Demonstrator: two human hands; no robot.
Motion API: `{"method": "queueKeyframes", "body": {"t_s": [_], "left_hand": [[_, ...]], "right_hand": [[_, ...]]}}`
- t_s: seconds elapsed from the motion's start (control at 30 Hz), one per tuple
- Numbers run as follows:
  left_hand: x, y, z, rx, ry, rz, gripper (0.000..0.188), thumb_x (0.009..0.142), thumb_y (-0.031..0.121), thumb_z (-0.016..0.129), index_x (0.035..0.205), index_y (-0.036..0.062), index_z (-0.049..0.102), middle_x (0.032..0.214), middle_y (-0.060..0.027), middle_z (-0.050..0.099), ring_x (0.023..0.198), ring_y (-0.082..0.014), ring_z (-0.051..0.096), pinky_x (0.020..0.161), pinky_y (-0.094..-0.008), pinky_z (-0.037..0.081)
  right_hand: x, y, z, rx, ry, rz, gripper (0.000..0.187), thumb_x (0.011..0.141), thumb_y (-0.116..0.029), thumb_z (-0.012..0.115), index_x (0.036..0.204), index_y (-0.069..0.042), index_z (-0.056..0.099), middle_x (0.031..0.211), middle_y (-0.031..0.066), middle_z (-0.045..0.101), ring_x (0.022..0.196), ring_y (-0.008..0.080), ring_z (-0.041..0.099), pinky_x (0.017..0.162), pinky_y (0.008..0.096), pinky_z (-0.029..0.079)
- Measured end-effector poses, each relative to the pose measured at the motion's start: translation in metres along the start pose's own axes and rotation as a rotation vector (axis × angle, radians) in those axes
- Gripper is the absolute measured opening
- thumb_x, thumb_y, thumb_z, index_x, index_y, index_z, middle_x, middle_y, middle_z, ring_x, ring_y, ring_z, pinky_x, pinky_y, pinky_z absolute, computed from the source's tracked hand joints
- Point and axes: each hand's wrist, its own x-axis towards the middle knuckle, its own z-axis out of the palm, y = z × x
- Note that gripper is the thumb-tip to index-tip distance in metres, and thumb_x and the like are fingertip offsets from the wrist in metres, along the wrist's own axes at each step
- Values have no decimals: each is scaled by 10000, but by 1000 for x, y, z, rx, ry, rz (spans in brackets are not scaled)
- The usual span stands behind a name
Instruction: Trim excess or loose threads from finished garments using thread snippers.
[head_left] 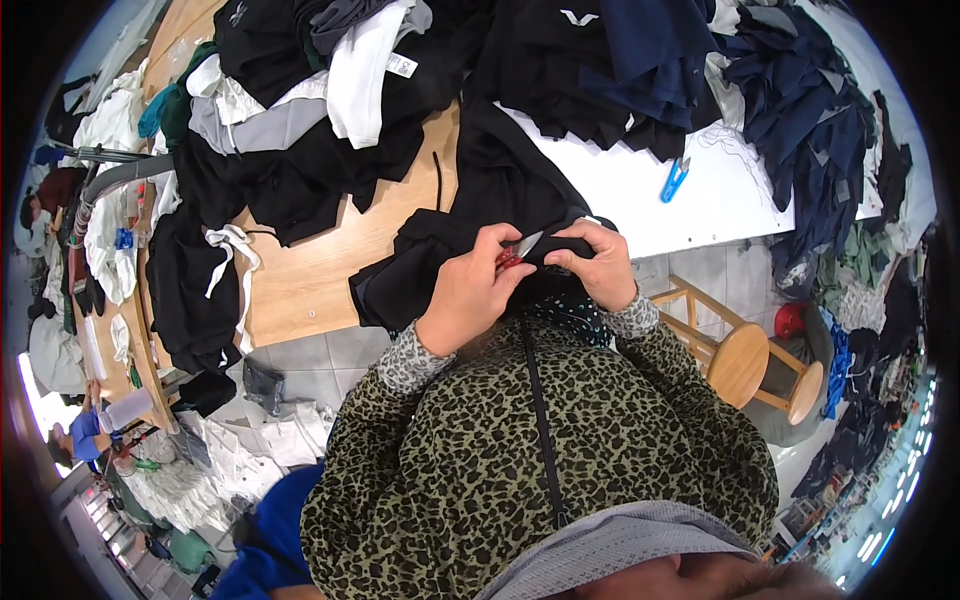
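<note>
My left hand (468,292) is closed round a pair of red-handled thread snips (509,257), whose pale metal blades point up and to the right. Opposite it, my right hand (598,266) pinches an edge of a black garment (510,165) between thumb and fingers. The blade tips are close to that pinched edge; whether they touch the cloth I cannot tell. The garment's cloth runs from my hands up over the table edge, and more black fabric (400,270) is bunched beside my left hand.
Piled black, grey and white garments (290,130) cover the far wooden table (300,290). Blue thread snips (674,181) lie on the white tabletop (740,210) at right, with navy garments (800,130) beyond. Wooden stools (738,362) stand at lower right; white cloth (250,455) is heaped lower left.
</note>
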Motion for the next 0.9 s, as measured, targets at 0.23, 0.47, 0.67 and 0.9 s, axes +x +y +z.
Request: {"method": "queueKeyframes", "body": {"t_s": [0.23,0.47,0.67,0.9], "left_hand": [[2,4,-9,-175,-13,-110,453,805,147,700,1149,12,439,762,-120,613,649,-213,620,569,-282,468],[19,-1,3,-227,81,95,138,781,88,706,872,14,633,731,-12,538,621,-101,491,578,-230,424],[41,-29,3,-744,215,-486,138,841,128,666,831,-1,617,699,12,540,647,-42,461,601,-197,397],[44,-9,14,-266,102,-127,143,810,111,689,852,2,605,726,-23,575,641,-68,518,583,-213,420]], "right_hand": [[0,1,1,10,-4,26,247,696,-111,791,848,20,647,756,63,619,681,136,571,631,247,441],[3,-4,6,-49,-65,-87,256,671,-101,796,850,11,653,749,70,614,708,172,572,655,263,438],[2,-2,-3,-39,-52,-65,266,664,-89,791,881,-2,664,759,63,612,721,173,561,684,269,437],[1,-6,-2,11,-104,10,273,675,-105,796,891,-4,664,782,65,623,747,167,587,698,255,449]]}}
